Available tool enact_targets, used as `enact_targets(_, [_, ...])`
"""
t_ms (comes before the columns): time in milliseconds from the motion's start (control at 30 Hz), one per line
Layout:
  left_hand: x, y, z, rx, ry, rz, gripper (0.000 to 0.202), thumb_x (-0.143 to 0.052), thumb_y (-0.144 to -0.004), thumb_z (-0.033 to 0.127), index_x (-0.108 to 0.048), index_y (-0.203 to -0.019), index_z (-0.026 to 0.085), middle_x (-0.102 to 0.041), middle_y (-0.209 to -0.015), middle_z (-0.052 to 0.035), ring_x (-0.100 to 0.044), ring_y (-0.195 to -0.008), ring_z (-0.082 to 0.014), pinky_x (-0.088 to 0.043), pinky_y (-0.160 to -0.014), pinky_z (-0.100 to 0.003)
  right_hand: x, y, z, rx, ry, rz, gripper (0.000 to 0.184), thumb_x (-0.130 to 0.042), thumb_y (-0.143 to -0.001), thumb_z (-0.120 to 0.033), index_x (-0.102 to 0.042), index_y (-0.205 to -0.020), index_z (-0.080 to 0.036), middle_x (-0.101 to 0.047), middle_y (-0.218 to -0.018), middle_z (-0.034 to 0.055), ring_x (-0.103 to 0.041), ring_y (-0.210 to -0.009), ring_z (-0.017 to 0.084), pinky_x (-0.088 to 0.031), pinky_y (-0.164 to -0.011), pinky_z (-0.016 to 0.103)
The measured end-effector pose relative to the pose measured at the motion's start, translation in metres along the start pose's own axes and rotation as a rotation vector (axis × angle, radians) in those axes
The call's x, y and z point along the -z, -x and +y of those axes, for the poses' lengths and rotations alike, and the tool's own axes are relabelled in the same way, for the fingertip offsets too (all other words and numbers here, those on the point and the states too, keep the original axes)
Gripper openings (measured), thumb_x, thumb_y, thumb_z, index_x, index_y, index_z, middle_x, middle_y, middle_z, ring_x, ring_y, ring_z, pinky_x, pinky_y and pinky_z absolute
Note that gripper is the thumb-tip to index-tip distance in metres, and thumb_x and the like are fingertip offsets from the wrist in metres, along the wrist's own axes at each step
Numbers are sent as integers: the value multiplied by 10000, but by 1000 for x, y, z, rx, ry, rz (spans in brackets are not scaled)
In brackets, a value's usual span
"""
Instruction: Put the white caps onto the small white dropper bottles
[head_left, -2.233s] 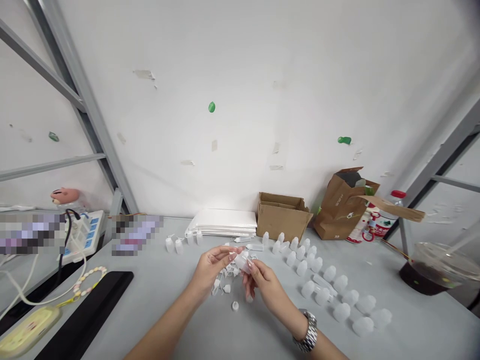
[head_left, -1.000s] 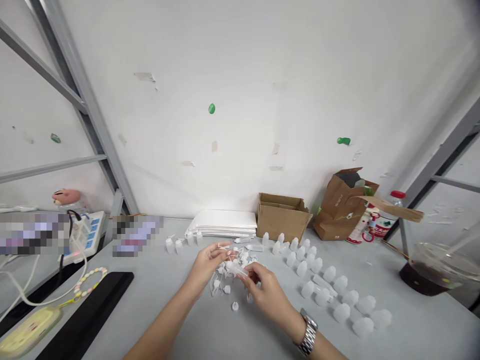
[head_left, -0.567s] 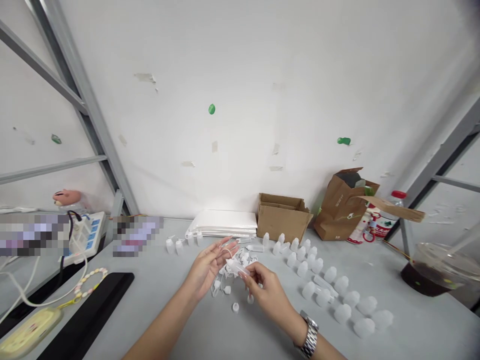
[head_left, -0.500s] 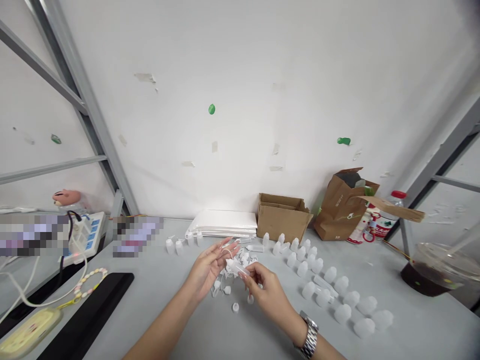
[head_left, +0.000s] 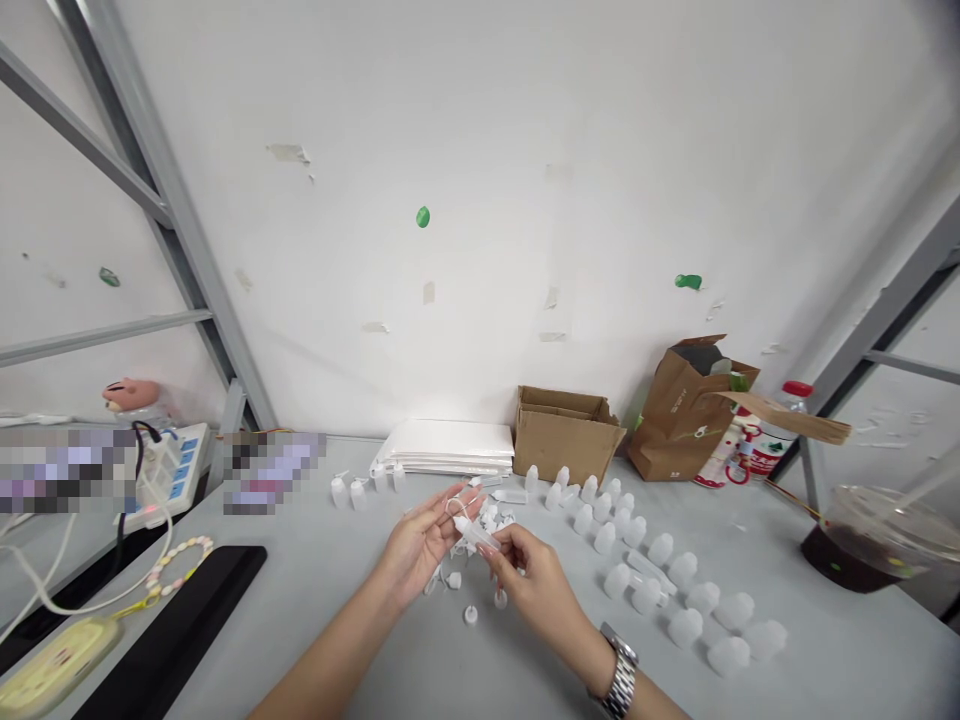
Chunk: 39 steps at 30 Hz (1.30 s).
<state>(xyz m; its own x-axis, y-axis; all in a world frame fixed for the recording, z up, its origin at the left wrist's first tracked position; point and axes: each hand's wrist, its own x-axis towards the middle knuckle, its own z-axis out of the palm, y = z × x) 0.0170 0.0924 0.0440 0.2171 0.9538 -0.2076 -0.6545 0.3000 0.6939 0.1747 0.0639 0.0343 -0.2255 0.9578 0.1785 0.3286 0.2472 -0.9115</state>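
My right hand (head_left: 529, 565) pinches a small translucent dropper bottle (head_left: 478, 534) by its lower end, tilted with its tip towards my left hand. My left hand (head_left: 416, 550) is palm up, its fingertips closed around a white cap with a thin loop strap (head_left: 456, 505); the fingers partly hide the cap. The loop is right by the bottle's tip; whether they touch I cannot tell. Beneath both hands lies a pile of loose white caps (head_left: 491, 517). A single cap (head_left: 470, 615) and another (head_left: 454, 580) lie nearer to me.
Several uncapped bottles (head_left: 660, 549) spread over the grey table's right side. Capped bottles (head_left: 358, 495) stand at the left. Behind are a white stack (head_left: 450, 445), a cardboard box (head_left: 566, 440) and a paper bag (head_left: 667, 420). A drink cup (head_left: 855, 550) stands far right, a black strip (head_left: 184, 630) left.
My left hand has shifted slightly, and the cap's loop now shows more plainly beside the bottle's tip. My right hand keeps hold of the bottle in nearly the same place.
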Motion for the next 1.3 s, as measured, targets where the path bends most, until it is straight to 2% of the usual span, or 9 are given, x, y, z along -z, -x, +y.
enact_targets(400, [-1,0,-5,-37,-51,48,223,-483,-785,101,-587,-983,109,-625,-1118,-126,-565,-1052,-222,-426,-929,-344,-6,0,6,31,137,49,232,-484,-807,-363,-466,-665,-181,-519,-589,-13,-461,-544,120,-355,-531,220])
enact_targets(633, [1,1,-18,-77,-44,-15,217,-488,-810,182,-606,-989,149,-582,-1191,-92,-530,-1098,-232,-386,-964,-373,-12,4,10,29,162,67,236,-476,-814,-358,-428,-654,-190,-501,-594,-21,-455,-551,118,-352,-534,216])
enact_targets(800, [2,-4,-19,-95,-43,-51,252,-485,-817,275,-609,-1009,167,-559,-1223,-84,-499,-1134,-230,-345,-996,-387,-12,2,11,18,73,82,250,-475,-815,-381,-446,-662,-186,-500,-563,-30,-457,-523,112,-354,-522,214])
enact_targets(900, [2,-5,-18,-83,-61,-46,308,-482,-813,358,-620,-984,142,-606,-1152,-115,-522,-1109,-228,-349,-992,-378,-10,1,9,8,6,81,260,-464,-820,-397,-458,-674,-182,-501,-548,-34,-464,-501,109,-361,-513,215])
enact_targets(1033, [1,-3,-21,-102,-188,-20,292,-569,-756,345,-652,-908,110,-681,-995,-134,-576,-1033,-247,-360,-973,-383,-10,0,6,15,-6,83,265,-460,-824,-399,-453,-673,-182,-492,-544,-38,-459,-497,106,-360,-510,216])
enact_targets(1300, [0,-3,-22,-215,-267,-1,355,-574,-731,408,-668,-913,119,-686,-980,-131,-594,-997,-261,-383,-943,-389,-7,-1,6,98,119,90,218,-463,-829,-363,-487,-714,-179,-521,-613,-21,-480,-563,119,-386,-546,223])
